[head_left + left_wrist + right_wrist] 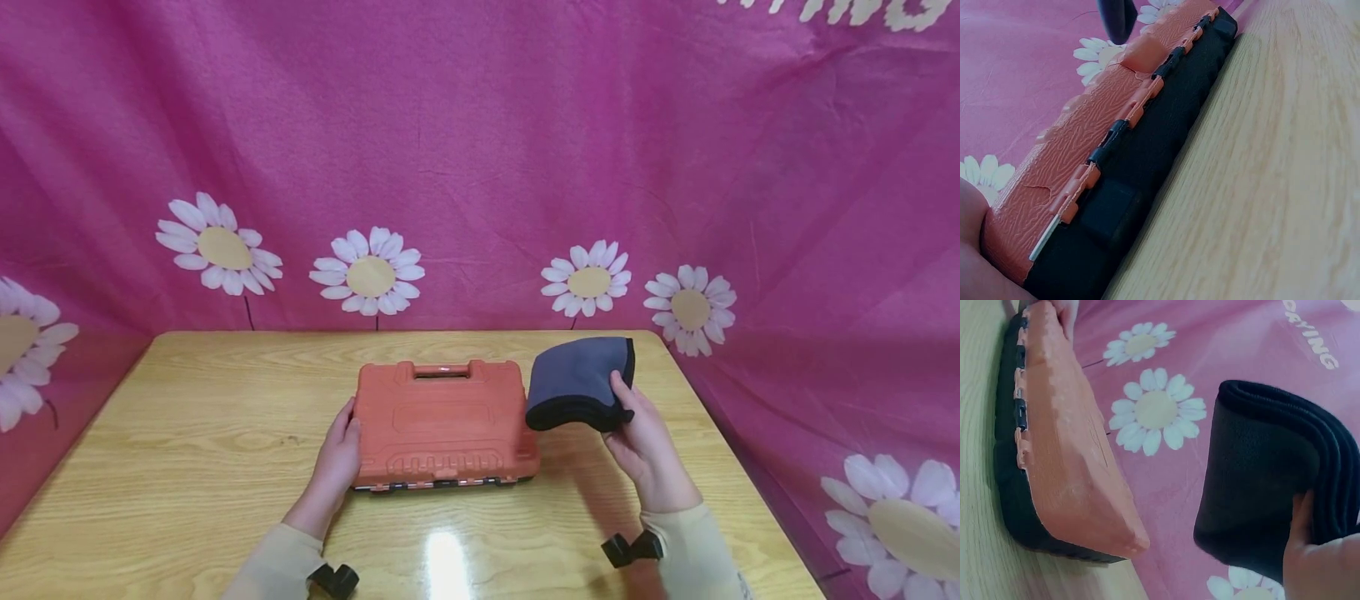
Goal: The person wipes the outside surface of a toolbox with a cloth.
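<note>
An orange hard plastic carrying case [442,417] with a black lower half [1147,150] lies closed on the table, its handle on the far side and its hinges toward me. My left hand [341,450] rests against the case's left side, fingers along the edge; their far sides are hidden. To the right, my right hand [648,450] holds up a folded grey-blue cloth [577,375] with black edging, the thumb on top and the other fingers underneath. In the right wrist view, several layers show in the dark folded cloth [1260,469], apart from the case.
The wooden table [225,417] has its far edge against a pink curtain [480,167] printed with white daisies. The curtain also runs along the right and left sides. Black camera mounts [633,548] sit on both wrists.
</note>
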{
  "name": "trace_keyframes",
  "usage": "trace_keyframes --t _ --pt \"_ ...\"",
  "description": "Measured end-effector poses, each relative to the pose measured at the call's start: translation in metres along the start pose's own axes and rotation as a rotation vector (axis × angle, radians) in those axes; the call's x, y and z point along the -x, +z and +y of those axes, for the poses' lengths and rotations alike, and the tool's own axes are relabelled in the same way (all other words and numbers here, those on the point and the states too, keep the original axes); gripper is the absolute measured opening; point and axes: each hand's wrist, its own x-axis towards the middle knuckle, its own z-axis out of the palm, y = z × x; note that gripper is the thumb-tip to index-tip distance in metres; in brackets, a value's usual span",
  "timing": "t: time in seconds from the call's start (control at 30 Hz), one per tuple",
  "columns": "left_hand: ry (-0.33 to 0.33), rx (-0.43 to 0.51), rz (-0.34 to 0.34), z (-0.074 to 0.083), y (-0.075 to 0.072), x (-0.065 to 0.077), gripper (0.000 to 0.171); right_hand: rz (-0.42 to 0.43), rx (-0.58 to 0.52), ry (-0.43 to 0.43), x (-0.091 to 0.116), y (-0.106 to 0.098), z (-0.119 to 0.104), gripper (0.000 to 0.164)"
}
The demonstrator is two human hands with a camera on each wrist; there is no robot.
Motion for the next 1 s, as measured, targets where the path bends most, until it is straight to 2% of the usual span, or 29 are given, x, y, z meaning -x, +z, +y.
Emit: trace_keyframes --t 0.17,0.27,0.4,0.67,1.0 --pt "0.01 -0.012 -0.002 0.001 -0.001 0.001 0.056 -0.004 -0.109 -0.009 -0.004 -0.008 -0.003 0.019" --pt "0.009 -0.01 0.0 0.001 -0.001 0.001 0.056 0.022 -0.149 -0.008 -0.004 -0.011 -0.005 0.015" --pt "0.011 -0.006 0.002 0.0 -0.001 0.001 0.056 0.048 -0.195 -0.003 -0.005 -0.014 -0.007 0.022" --pt "0.014 -0.008 0.014 -0.001 0.0 0.001 0.056 0.054 -0.229 -0.007 -0.009 -0.018 -0.008 0.013" --pt "0.019 0.007 0.037 0.0 0.007 0.006 0.055 0.09 -0.24 0.001 -0.009 -0.02 -0.012 0.02"
